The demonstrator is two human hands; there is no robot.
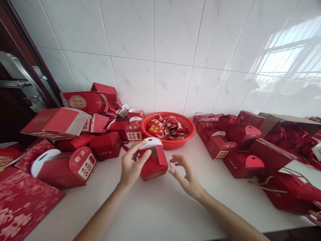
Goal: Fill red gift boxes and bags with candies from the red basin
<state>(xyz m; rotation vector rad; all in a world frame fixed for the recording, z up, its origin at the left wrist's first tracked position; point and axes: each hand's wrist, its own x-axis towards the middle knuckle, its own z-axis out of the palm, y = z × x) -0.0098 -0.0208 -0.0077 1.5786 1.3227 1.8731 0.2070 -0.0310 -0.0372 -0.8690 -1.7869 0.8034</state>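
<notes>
A small red box [153, 167] with a white rounded flap standing up is at the middle of the table, its top partly open. My left hand [132, 164] grips its left side, the thumb over the upper edge. Just right of the box, my right hand [187, 175] has its fingers apart and curved, the fingertips near the box's right edge, with nothing held. Behind the box sits a red plastic basket [173, 144] filled with wrapped red packets [167, 127].
Many red boxes [67, 167] are piled on the left, and more red boxes [217, 145] stand on the right. A cardboard carton [273, 122] holds dark red material. Another person's hand [315, 214] touches a box at the right edge. A tiled wall [173, 36] rises behind the table.
</notes>
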